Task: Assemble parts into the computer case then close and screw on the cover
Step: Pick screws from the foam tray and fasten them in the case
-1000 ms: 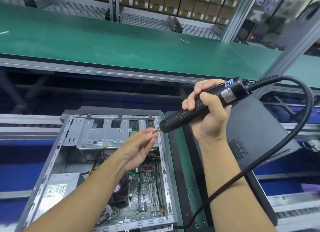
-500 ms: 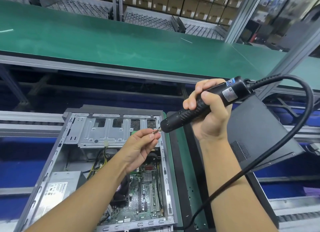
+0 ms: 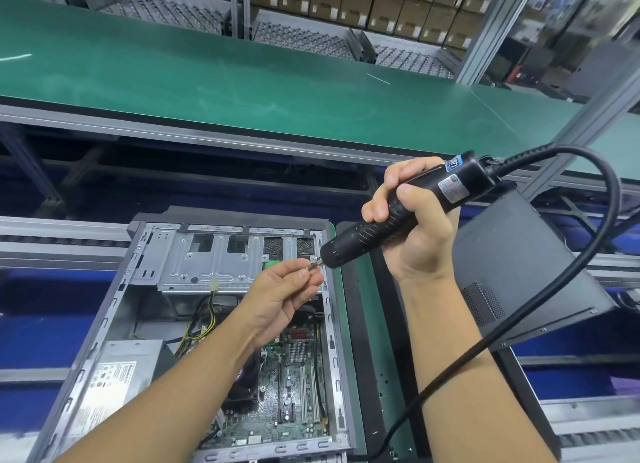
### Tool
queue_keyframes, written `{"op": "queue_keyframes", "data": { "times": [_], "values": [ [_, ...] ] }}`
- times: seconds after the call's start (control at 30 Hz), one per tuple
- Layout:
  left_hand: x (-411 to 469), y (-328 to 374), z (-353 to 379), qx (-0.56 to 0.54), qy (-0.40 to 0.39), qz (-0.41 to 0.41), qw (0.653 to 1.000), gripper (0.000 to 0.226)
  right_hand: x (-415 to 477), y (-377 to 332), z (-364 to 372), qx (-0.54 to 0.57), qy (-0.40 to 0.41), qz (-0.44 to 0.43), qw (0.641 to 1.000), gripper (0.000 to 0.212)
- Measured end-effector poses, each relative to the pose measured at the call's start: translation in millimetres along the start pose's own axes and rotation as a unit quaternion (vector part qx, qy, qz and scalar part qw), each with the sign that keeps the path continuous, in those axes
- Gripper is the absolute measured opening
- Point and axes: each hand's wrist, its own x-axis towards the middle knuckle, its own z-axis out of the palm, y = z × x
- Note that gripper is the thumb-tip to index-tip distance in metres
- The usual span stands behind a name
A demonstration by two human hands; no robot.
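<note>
left grip [image 3: 281, 300] bare | right grip [image 3: 417, 234] bare | both forearms [image 3: 180, 390] bare down to the frame edge

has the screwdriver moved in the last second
No, not noticeably: the electric screwdriver in the right hand keeps its tip at the right rim of the computer case, beside the drive cage, with the left hand pinching its bit.

Open computer case [image 3: 194, 261] lies on green mat [image 3: 349, 324].

Runs green on the conveyor belt [image 3: 242, 92] at twelve o'clock, silver on the computer case [image 3: 115, 300] at seven, black on the electric screwdriver [image 3: 398, 216] at three, dark grey with a dotted vent on the cover [image 3: 519, 254] at four.
</note>
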Motion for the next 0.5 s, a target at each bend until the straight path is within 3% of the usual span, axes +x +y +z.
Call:
{"op": "queue_keyframes", "data": {
  "times": [0.2,0.27,0.37,0.5],
  "values": [
    [1,-3,-3,0.045,-0.021,0.043,0.998,0.018,-1,5,-3,-0.016,0.007,-0.001,1.000,0.015],
    [1,-1,-5,0.107,-0.037,0.070,0.991,0.021,-2,8,-4,-0.039,0.004,0.002,0.999,0.017],
    [1,6,-7,0.295,-0.025,0.119,0.948,0.031,-3,14,-4,-0.063,0.000,0.008,0.998,0.021],
    [-1,17,-10,0.441,-0.012,0.146,0.885,0.037,-1,23,-4,-0.081,-0.006,0.012,0.997,0.020]
  ]
}}
